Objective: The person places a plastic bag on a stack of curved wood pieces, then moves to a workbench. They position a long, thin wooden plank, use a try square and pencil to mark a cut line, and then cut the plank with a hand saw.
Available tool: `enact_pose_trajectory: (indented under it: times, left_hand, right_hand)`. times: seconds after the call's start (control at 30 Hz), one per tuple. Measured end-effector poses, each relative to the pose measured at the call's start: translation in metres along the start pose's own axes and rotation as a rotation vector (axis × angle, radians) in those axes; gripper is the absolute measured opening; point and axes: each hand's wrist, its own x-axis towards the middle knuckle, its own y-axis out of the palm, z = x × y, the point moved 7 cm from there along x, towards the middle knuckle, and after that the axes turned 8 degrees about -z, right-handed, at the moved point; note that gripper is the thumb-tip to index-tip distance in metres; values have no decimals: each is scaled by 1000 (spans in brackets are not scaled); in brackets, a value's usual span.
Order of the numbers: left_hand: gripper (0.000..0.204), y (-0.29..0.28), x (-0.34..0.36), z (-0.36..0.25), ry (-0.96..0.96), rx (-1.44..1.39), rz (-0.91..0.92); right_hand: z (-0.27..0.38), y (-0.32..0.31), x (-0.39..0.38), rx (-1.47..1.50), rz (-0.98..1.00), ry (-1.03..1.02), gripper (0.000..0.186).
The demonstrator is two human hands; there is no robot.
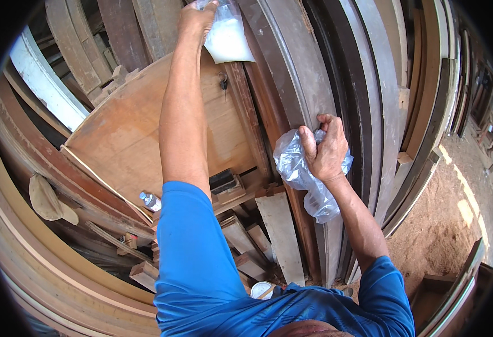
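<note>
**Desk:** Hands first. Pose?

**Operator:** On my feed the left arm runs almost straight up the frame from a blue sleeve (199, 230). Left hand (197, 21) at the top edge, partly cut off, closed on the upper part of a clear bag (229, 40). Right arm bent, forearm slanting up and leftward from lower right. Right hand (326, 150) right of centre, back toward me, thumb angled up-left, fingers gathered on crumpled plastic (294, 160). The two hands are well apart.

**Desk:** Materials?

**Operator:** The bag is thin, see-through film, packed white in its lower part; powder or grains, I can't tell. The crumpled plastic is clear and glossy, all creases, a loose bulge below the wrist. Behind it, long dark brown boards (274, 62), scuffed, with moulded edges. Left of them, a broad tan wooden panel (140, 129), smooth, blotched with darker stain. A bottle (151, 201) with a blue cap sits near the panel's lower edge. Sandy brown ground (426, 224) at right.

**Desk:** Which way do the bags lie?

**Operator:** The clear bag is top centre, long axis roughly up-down the frame, leaning slightly; its wide white end points down. The crumpled plastic lies over the boards, axis slanting from upper left to lower right, narrow tail downward.
</note>
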Motion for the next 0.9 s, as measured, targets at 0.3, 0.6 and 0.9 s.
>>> enact_pose_trajectory:
  times: [0.3,0.6,0.9]
  left_hand:
    - [24,-2,-18,5,-192,-347,25]
    - [28,-15,-29,-37,129,-263,-47]
    - [32,-7,-36,-46,130,-134,-73]
  right_hand:
    - [-1,1,-1,13,10,1,48]
    - [-2,1,-1,37,23,-8,47]
    - [-4,3,0,49,17,-16,48]
